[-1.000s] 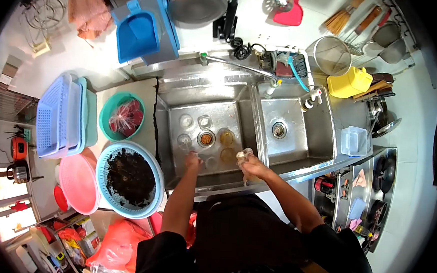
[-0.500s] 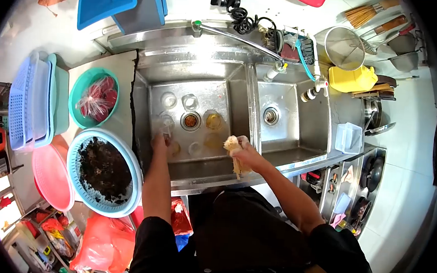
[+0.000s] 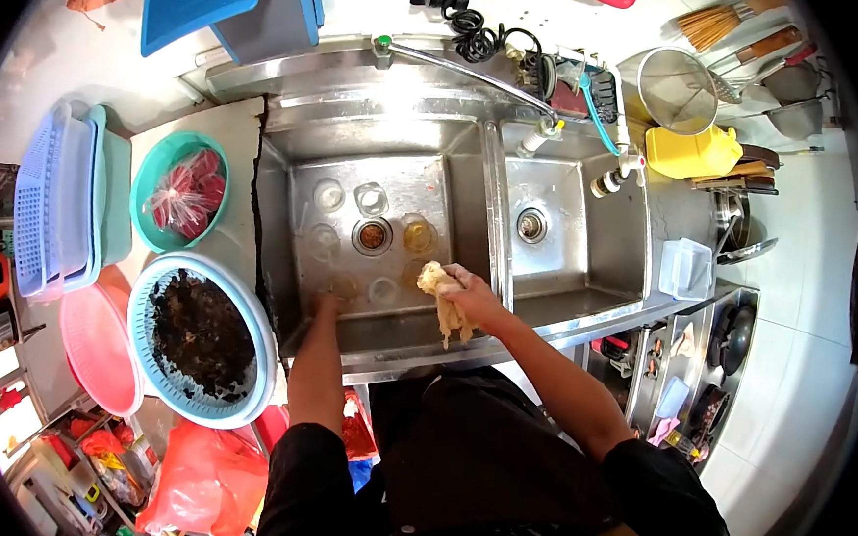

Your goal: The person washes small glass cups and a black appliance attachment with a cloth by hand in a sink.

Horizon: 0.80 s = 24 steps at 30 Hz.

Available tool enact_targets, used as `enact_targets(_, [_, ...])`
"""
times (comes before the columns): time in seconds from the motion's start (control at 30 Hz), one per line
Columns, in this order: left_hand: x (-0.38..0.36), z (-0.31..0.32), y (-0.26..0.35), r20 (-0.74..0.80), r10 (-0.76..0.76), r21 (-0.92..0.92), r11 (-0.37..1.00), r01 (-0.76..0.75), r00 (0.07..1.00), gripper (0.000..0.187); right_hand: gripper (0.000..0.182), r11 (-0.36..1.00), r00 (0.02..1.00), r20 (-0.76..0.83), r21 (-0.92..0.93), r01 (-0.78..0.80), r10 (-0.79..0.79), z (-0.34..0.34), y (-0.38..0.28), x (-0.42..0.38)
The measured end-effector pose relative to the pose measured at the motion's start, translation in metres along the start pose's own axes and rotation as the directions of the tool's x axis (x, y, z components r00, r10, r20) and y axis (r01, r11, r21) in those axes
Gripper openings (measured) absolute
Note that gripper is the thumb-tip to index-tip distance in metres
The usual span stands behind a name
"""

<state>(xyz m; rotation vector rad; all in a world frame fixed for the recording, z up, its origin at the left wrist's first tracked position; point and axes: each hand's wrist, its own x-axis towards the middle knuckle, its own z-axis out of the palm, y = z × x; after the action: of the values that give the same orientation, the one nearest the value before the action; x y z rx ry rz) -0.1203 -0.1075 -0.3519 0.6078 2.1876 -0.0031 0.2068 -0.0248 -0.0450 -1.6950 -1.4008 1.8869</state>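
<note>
My right hand (image 3: 468, 297) is closed round a pale yellow cloth (image 3: 445, 306) that hangs down over the front part of the large steel sink (image 3: 414, 184). My left hand (image 3: 327, 299) reaches down into the same sink at its front left, beside an amber-tinted glass (image 3: 344, 284); its fingers are hard to make out. Several clear and amber glasses, among them a clear glass (image 3: 371, 200) and an amber glass (image 3: 418, 234), stand around the drain (image 3: 372, 236), which holds brownish bits.
A smaller sink (image 3: 560, 217) adjoins on the right, under the tap pipe (image 3: 470, 77). Left of the large sink are a green basin (image 3: 144, 187) with bagged red stuff and a blue basket (image 3: 264, 356) with dark pieces. A yellow jug (image 3: 691, 153) stands at the right back.
My right hand and the cloth have moved left. My left hand has shifted slightly toward me and right, away from the clear glass at the left.
</note>
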Motion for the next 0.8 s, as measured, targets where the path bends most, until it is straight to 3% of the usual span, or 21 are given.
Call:
enact_targets(0.1, [-0.032, -0.021, 0.018, 0.05, 0.041, -0.205, 0.978, -0.029, 0.998, 0.05, 0.042, 0.973, 0.99, -0.015, -0.188, 0.135, -0.14, 0.015, -0.011, -0.004])
enact_targets(0.2, [-0.107, -0.057, 0.067, 0.195, 0.18, -0.601, 0.799, -0.027, 0.964, 0.048, 0.039, 0.874, 0.946, 0.032, -0.376, 0.309, -0.321, 0.032, -0.028, 0.003])
enact_targets(0.3, [-0.191, -0.091, 0.113, 0.389, 0.392, -0.751, 0.659, 0.041, 0.834, 0.048, 0.039, 0.44, 0.797, 0.203, -0.744, 0.503, -0.568, 0.041, -0.059, -0.003])
enact_targets(0.33, [-0.209, -0.094, 0.123, 0.441, 0.455, -0.762, 0.645, 0.054, 0.773, 0.049, 0.038, 0.424, 0.87, 0.208, -0.807, 0.41, -0.447, 0.042, -0.07, -0.004])
enact_targets(0.37, [-0.218, -0.1, 0.13, 0.488, 0.517, -0.772, 0.632, 0.071, 0.703, 0.049, 0.036, 0.404, 0.882, 0.204, -0.83, 0.386, -0.424, 0.04, -0.077, -0.003])
enact_targets(0.43, [-0.215, -0.098, 0.13, 0.579, 0.544, -0.796, 0.538, 0.277, 0.607, 0.05, 0.033, 0.359, 0.906, 0.198, -0.87, 0.338, -0.374, 0.036, -0.087, 0.002])
enact_targets(0.47, [-0.212, -0.098, 0.128, 0.614, 0.563, -0.788, 0.487, 0.378, 0.554, 0.05, 0.031, 0.364, 0.929, 0.185, -0.881, 0.301, -0.321, 0.033, -0.088, 0.005])
enact_targets(0.5, [-0.221, -0.105, 0.132, 0.567, 0.611, -0.824, 0.423, 0.377, 0.553, 0.052, 0.032, 0.446, 0.948, 0.138, -0.857, 0.26, -0.287, 0.031, -0.089, 0.008])
enact_targets(0.57, [-0.251, -0.122, 0.142, 0.47, 0.693, -0.877, 0.294, 0.381, 0.547, 0.059, 0.034, 0.6, 0.979, 0.051, -0.783, 0.163, -0.199, 0.028, -0.09, 0.009])
enact_targets(0.6, [-0.254, -0.124, 0.146, 0.449, 0.731, -0.888, 0.299, 0.349, 0.515, 0.061, 0.031, 0.759, 0.972, -0.024, -0.629, 0.166, -0.233, 0.029, -0.095, 0.007])
enact_targets(0.63, [-0.258, -0.126, 0.149, 0.405, 0.766, -0.909, 0.276, 0.313, 0.5, 0.057, 0.028, 0.941, 0.986, -0.03, -0.304, 0.149, -0.165, 0.031, -0.086, 0.012])
enact_targets(0.67, [-0.262, -0.128, 0.153, 0.363, 0.797, -0.927, 0.254, 0.278, 0.483, 0.053, 0.025, 0.993, 0.995, -0.01, 0.066, 0.099, -0.099, 0.035, -0.072, 0.02])
enact_targets(0.7, [-0.262, -0.128, 0.154, 0.321, 0.826, -0.943, 0.23, 0.242, 0.464, 0.05, 0.023, 0.904, 0.998, 0.034, 0.426, 0.026, -0.045, 0.039, -0.076, 0.018])
enact_targets(0.73, [-0.259, -0.126, 0.155, 0.206, 0.888, -0.959, 0.1, 0.265, 0.411, 0.051, 0.023, 0.814, 0.99, 0.135, 0.572, -0.105, 0.032, 0.037, -0.08, 0.016])
enact_targets(0.8, [-0.261, -0.129, 0.161, 0.118, 0.903, -0.967, 0.009, 0.256, 0.413, 0.051, 0.024, 0.769, 0.988, 0.155, 0.627, -0.12, 0.028, 0.043, -0.091, 0.011])
